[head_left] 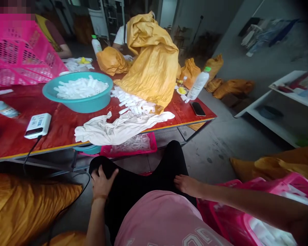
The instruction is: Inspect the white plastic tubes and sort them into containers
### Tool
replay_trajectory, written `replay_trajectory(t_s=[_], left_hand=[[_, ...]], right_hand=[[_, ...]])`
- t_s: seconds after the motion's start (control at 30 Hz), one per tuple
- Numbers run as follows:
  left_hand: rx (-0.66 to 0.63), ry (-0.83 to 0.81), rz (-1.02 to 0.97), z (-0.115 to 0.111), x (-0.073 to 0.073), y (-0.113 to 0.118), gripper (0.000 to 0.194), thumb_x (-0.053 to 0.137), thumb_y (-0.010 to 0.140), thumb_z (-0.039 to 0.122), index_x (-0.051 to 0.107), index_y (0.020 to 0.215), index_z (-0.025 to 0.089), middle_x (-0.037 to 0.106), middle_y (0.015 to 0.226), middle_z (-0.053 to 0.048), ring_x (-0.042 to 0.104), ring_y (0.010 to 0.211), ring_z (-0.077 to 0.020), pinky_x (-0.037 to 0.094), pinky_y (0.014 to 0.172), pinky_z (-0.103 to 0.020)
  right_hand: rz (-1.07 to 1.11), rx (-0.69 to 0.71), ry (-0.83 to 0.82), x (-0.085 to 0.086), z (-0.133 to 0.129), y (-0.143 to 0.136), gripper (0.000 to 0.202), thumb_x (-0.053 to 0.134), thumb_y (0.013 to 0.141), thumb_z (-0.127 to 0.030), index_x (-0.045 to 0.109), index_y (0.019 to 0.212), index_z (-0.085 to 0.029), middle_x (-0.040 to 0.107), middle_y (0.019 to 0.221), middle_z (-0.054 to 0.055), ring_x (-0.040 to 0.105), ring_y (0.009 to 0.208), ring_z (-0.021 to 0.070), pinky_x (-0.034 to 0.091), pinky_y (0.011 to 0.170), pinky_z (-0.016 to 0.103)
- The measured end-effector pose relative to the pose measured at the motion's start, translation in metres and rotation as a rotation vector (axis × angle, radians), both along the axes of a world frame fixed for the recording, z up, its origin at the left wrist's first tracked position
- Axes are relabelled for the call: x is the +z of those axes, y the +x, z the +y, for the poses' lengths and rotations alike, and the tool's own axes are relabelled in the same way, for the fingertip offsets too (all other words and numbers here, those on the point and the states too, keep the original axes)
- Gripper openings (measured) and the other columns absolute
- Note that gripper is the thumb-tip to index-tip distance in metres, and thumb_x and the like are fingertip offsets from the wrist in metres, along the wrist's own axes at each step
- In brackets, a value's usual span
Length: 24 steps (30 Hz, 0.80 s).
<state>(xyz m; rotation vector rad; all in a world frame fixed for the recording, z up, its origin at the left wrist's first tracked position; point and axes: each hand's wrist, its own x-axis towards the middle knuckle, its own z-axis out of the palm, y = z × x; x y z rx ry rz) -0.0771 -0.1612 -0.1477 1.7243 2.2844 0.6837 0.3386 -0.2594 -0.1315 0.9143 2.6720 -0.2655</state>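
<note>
My left hand (102, 182) lies on my left knee, its fingers spread and nothing in it. On my right thigh rests my right hand (188, 185), empty, with the fingers lying flat. Before me on the red table (64, 126), a crumpled white cloth (118, 128) runs along the front edge. Just behind it is a pile of small white tube-like pieces (133, 102), partly covered by a large yellow sack (154, 68). A teal basin (84, 104) full of similar white pieces stands to the left.
A white power box (38, 125) with a cable, a phone (197, 109) and a bottle (199, 83) are on the table. Pink crates (222, 217) stand at my right; yellow sacks (28, 205) lie at my left. Two people sit across, partly hidden.
</note>
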Motion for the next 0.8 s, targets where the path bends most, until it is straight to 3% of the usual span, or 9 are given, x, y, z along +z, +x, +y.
replay_trajectory(t_s=[0.1,0.23,0.33,0.4,0.5,0.57,0.63,0.7,0.8], left_hand=[[0.208,-0.164,0.085,-0.054,-0.026,0.005,0.091,0.056,0.073,0.077,0.050,0.132,0.007,0.052,0.125,-0.026,0.051,0.120,-0.0450,0.046,0.092,-0.053],[0.221,-0.316,0.015,-0.065,-0.030,-0.011,0.061,0.039,0.088,0.067,0.061,0.097,0.011,0.064,0.089,-0.020,0.065,0.088,-0.0376,0.049,0.076,-0.045],[0.151,-0.356,-0.043,-0.062,-0.027,-0.022,0.044,0.033,0.093,0.053,0.055,0.074,0.020,0.061,0.068,-0.010,0.064,0.071,-0.0291,0.047,0.069,-0.037],[0.066,-0.353,-0.099,-0.073,-0.024,-0.026,0.042,0.035,0.092,0.052,0.049,0.067,0.022,0.058,0.063,-0.005,0.061,0.067,-0.0231,0.046,0.066,-0.031],[-0.149,-0.363,-0.228,-0.117,-0.019,-0.029,0.048,0.035,0.089,0.061,0.044,0.063,0.023,0.055,0.059,-0.002,0.057,0.059,-0.0185,0.046,0.059,-0.027],[-0.283,-0.403,-0.274,-0.150,-0.013,-0.029,0.048,0.034,0.090,0.062,0.049,0.065,0.024,0.059,0.061,-0.002,0.058,0.059,-0.0194,0.048,0.060,-0.028],[-0.350,-0.486,-0.203,-0.167,-0.003,-0.027,0.042,0.034,0.093,0.056,0.056,0.073,0.026,0.066,0.070,-0.004,0.064,0.065,-0.0225,0.051,0.065,-0.032],[-0.372,-0.575,-0.028,-0.154,0.006,-0.017,0.036,0.034,0.094,0.046,0.061,0.080,0.026,0.069,0.078,-0.009,0.068,0.070,-0.0271,0.052,0.070,-0.038],[-0.445,-0.583,0.103,-0.084,0.010,0.022,0.040,0.030,0.097,0.043,0.063,0.087,0.022,0.069,0.085,-0.013,0.070,0.082,-0.0311,0.051,0.077,-0.043]], right_hand=[[0.033,0.029,-0.014,-0.006,0.012,0.007,0.026,0.041,0.097,-0.008,0.064,0.087,-0.014,0.063,0.089,0.009,0.056,0.088,0.0214,0.041,0.073,0.034],[0.123,-0.013,-0.082,-0.011,0.034,0.005,0.017,0.047,0.097,-0.019,0.062,0.104,-0.013,0.063,0.099,0.010,0.055,0.090,0.0219,0.041,0.076,0.034],[0.160,0.135,-0.087,-0.009,0.045,0.002,0.024,0.055,0.095,-0.028,0.060,0.113,-0.014,0.061,0.109,0.012,0.053,0.100,0.0250,0.040,0.081,0.036],[0.126,0.243,-0.097,-0.008,0.050,0.001,0.018,0.049,0.097,-0.023,0.063,0.105,-0.014,0.062,0.103,0.011,0.053,0.098,0.0239,0.040,0.081,0.036],[0.098,0.291,-0.111,-0.008,0.055,0.001,0.024,0.040,0.098,-0.013,0.064,0.100,-0.014,0.063,0.098,0.010,0.053,0.093,0.0218,0.040,0.081,0.035],[0.151,0.274,-0.107,-0.009,0.055,0.006,0.024,0.045,0.097,-0.017,0.062,0.113,-0.013,0.062,0.112,0.013,0.052,0.104,0.0236,0.040,0.088,0.037],[0.198,0.255,-0.118,-0.010,0.055,0.011,0.029,0.048,0.097,-0.022,0.058,0.123,-0.013,0.059,0.121,0.014,0.049,0.112,0.0252,0.038,0.096,0.040],[0.196,0.247,-0.170,-0.012,0.056,0.014,0.025,0.044,0.098,-0.020,0.062,0.115,-0.014,0.062,0.112,0.013,0.052,0.108,0.0242,0.038,0.097,0.040],[0.215,0.118,-0.298,-0.015,0.058,0.010,0.027,0.037,0.099,-0.015,0.065,0.098,-0.014,0.063,0.097,0.012,0.055,0.096,0.0218,0.042,0.090,0.037]])
